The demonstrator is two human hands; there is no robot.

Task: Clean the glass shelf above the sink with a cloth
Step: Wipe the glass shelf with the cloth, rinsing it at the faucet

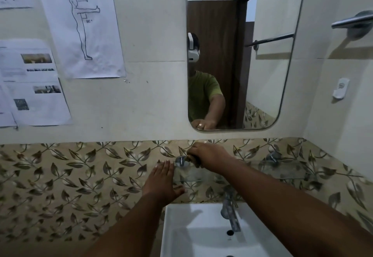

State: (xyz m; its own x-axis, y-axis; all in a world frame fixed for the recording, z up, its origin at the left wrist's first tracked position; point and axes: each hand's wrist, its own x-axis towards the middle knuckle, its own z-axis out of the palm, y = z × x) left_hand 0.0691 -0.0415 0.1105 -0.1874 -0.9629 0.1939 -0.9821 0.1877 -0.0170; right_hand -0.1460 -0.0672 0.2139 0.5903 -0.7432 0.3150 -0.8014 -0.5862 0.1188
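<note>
At the 9 o'clock end of the glass shelf (282,171), the right hand (207,156) closes its grip on a barely visible cloth (194,161) at the bracket (181,161), while the left hand (161,182), grip wide and empty, braces the edge.

The glass shelf (282,169) is a clear, flat pane fixed level against the leaf-patterned wall tiles, above the white sink (181,226) and below the mirror. It is see-through, so the tile pattern shows through it, and its front edge reads as a thin pale line. Round metal brackets hold it to the wall, one near its left end (181,161) and one further right (272,156). The cloth cannot be made out; it may be hidden under the fist at the left bracket.
</note>
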